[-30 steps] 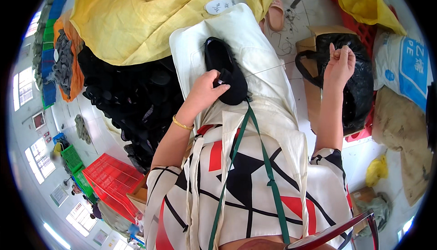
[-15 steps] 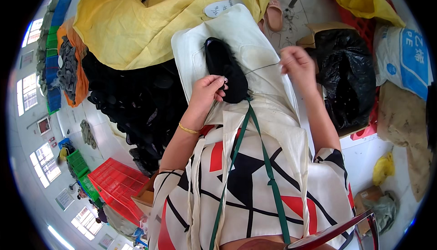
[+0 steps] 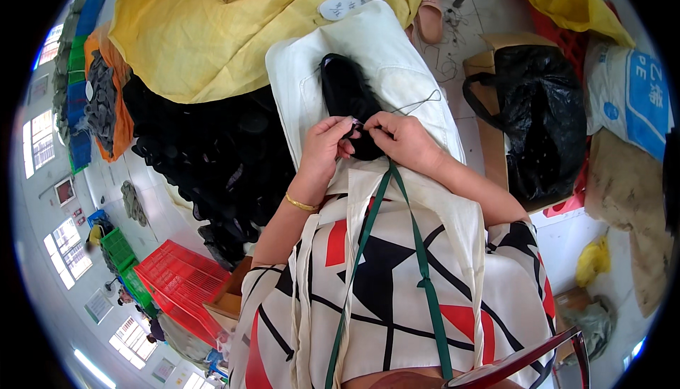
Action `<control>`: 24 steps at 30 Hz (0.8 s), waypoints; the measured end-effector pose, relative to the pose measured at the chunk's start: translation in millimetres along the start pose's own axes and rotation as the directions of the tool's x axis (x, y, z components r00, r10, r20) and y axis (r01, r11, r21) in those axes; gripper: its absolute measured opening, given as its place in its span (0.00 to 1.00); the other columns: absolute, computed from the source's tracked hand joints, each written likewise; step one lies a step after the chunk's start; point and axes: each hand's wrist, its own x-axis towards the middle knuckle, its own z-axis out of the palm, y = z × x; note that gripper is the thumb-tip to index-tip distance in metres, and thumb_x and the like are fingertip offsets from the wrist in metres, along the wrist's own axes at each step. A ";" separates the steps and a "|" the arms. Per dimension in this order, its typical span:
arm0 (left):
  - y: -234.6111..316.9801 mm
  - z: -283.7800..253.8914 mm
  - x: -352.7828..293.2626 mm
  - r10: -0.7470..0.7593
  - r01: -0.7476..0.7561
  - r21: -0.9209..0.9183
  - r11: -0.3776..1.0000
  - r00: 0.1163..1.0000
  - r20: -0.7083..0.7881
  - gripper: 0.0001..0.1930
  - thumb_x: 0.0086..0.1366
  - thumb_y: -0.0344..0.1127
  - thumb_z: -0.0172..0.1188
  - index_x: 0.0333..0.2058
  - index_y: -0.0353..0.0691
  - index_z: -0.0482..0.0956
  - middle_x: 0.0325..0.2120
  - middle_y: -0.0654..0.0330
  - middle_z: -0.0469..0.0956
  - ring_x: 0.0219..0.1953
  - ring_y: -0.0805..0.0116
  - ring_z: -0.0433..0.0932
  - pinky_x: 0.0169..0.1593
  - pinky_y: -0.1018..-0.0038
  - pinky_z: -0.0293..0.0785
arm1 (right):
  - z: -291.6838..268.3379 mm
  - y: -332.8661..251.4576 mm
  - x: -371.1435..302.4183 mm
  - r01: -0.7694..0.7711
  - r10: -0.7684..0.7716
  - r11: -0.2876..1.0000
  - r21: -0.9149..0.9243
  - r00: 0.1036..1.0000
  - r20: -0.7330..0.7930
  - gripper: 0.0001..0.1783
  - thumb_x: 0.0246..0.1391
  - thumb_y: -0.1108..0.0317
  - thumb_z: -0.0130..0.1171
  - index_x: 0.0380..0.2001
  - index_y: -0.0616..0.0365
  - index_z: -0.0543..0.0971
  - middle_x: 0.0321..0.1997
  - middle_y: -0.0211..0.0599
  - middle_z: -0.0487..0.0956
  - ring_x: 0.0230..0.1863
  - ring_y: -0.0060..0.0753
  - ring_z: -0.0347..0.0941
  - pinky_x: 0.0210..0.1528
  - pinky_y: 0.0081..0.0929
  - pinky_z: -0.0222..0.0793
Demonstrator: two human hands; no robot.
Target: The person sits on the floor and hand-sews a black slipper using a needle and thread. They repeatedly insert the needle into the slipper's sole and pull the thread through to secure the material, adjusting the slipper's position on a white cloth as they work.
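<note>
Head view shows me left hand [image 3: 324,144] clamped on black shoe [image 3: 347,86], right hand [image 3: 409,141] with fingers together, and thread [image 3: 428,100] whose slack may cause tangling.

Head cam, L of pair, wide fisheye, facing down, close over L fingers [image 3: 336,128] & R fingers [image 3: 386,122]

Ok so the right hand [image 3: 405,139] was way out to the side a second ago, and now it's right up by the left hand [image 3: 326,144], fingertips close together. The thread [image 3: 423,101] stretched out to it has gone slack, looping just beyond its knuckles.
</note>
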 end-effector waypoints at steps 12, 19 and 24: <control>-2.0 -0.8 1.3 0.000 0.000 -0.021 1.000 1.000 -0.002 0.12 0.67 0.41 0.61 0.39 0.38 0.81 0.28 0.62 0.82 0.21 0.79 0.75 0.24 0.83 0.69 | 0.9 0.1 2.7 -0.037 0.037 0.999 0.010 0.999 0.003 0.09 0.57 0.70 0.56 0.39 0.60 0.79 0.29 0.47 0.81 0.28 0.43 0.79 0.34 0.33 0.74; -0.8 3.4 -5.6 0.030 -0.030 -0.018 0.999 0.999 -0.032 0.12 0.68 0.41 0.61 0.40 0.38 0.82 0.27 0.64 0.80 0.20 0.80 0.72 0.25 0.83 0.69 | -1.4 -2.5 4.8 -0.072 0.071 0.997 0.032 0.997 0.034 0.09 0.58 0.70 0.56 0.39 0.61 0.79 0.27 0.45 0.81 0.26 0.35 0.77 0.33 0.30 0.73; 1.0 8.5 -10.3 0.064 -0.067 -0.036 0.997 0.996 -0.066 0.10 0.66 0.38 0.64 0.41 0.38 0.83 0.27 0.68 0.78 0.21 0.81 0.70 0.26 0.83 0.67 | 0.4 5.4 7.0 -0.211 0.189 0.949 0.234 0.976 0.111 0.07 0.62 0.69 0.57 0.35 0.63 0.77 0.22 0.32 0.76 0.23 0.19 0.70 0.28 0.24 0.67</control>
